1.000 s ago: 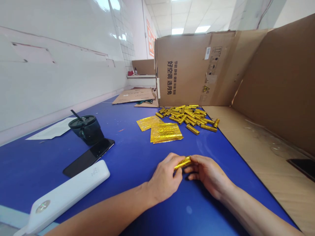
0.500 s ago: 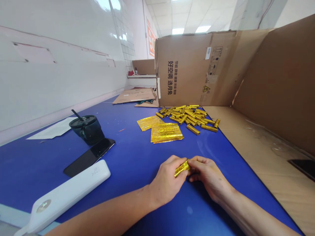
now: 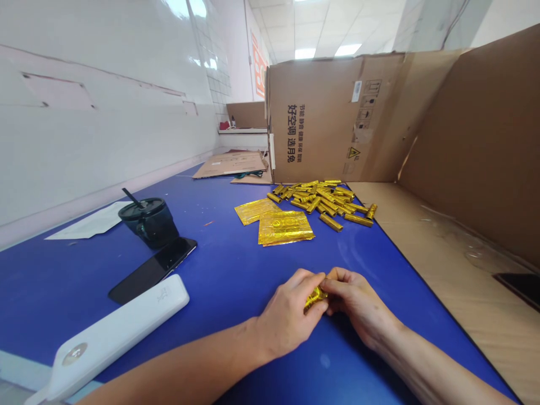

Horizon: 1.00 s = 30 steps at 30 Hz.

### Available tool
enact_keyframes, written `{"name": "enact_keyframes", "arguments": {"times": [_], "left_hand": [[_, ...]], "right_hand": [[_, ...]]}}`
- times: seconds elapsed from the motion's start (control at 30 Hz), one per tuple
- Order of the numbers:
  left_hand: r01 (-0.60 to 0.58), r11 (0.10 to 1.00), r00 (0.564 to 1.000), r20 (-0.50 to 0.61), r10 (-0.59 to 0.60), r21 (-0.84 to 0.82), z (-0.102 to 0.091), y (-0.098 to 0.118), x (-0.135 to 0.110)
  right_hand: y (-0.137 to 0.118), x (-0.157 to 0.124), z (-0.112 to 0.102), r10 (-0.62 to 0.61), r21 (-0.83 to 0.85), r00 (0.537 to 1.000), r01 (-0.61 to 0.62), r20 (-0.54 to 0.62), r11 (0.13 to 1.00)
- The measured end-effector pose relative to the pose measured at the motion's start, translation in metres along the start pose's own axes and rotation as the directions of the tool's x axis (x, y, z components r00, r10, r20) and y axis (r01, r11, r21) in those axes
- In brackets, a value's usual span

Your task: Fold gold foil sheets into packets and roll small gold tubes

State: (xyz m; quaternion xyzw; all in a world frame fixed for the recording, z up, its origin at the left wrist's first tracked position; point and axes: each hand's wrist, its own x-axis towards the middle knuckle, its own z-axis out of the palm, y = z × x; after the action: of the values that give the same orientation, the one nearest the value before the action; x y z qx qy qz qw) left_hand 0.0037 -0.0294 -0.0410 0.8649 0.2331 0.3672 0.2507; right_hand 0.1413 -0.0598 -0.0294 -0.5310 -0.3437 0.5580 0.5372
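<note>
Low over the blue table, a small roll of gold foil paper is pinched between both hands. My left hand is closed around its left part, thumb below and fingers above. At its right end my right hand grips it with thumb and fingertips, and my fingers cover much of the roll. Beyond the hands lies a stack of flat gold foil sheets, with another gold sheet partly under it. A heap of rolled gold foil tubes is spread farther back.
On the left of the blue table are a dark lidded cup with a straw, a black phone, a white long device and white paper. Tall cardboard stands behind the tubes and along the right.
My left hand has shifted slightly right, closer to my right hand. Less of the gold roll's length shows between my fingers. The sheets and tubes have stayed in place.
</note>
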Motion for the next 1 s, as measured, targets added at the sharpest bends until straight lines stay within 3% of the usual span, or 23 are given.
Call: {"name": "enact_keyframes", "arguments": {"times": [0.57,0.77,1.0], "left_hand": [[0.069,0.997,0.997,-0.021,-0.068,0.024,-0.005,-0.001,0.002],[0.108,0.994,0.994,-0.024,-0.108,-0.003,-0.009,0.0,0.004],[0.118,0.993,0.992,-0.057,-0.117,0.011,-0.007,-0.001,0.004]], "right_hand": [[-0.003,0.002,-0.004,0.063,0.189,0.997,-0.068,0.031,0.98],[-0.003,0.002,-0.006,-0.054,0.08,0.994,0.046,0.094,0.996],[0.0,0.005,-0.008,-0.006,0.119,0.99,-0.01,0.139,0.993]]}}
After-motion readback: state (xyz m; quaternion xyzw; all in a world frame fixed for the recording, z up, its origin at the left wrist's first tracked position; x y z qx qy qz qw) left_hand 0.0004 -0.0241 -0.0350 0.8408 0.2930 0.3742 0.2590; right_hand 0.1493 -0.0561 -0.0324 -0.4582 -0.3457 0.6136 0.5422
